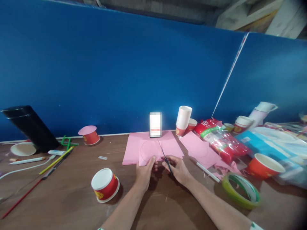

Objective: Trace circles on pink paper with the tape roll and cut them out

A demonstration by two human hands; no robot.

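My left hand [145, 172] pinches the lower edge of a pink paper sheet [150, 149], which has a round outline drawn on it. In my right hand [177, 168] is a pair of dark scissors [165, 156], its blades reaching up along the right side of the outline. Whether the blades are apart I cannot tell. Behind the held sheet lies a stack of pink paper [130, 147]. To the left of my left hand, a red paper cup [109, 188] rests upside down on the brown table [79, 195].
A phone-like blurred device [155, 124] stands behind the paper. Pink offcuts [199, 148], a white pen [208, 172], a tape roll [241, 191] and a red bag of cups [213, 137] lie rightward. Stacked cups [184, 118] stand behind; a black bottle [30, 127] stands far left.
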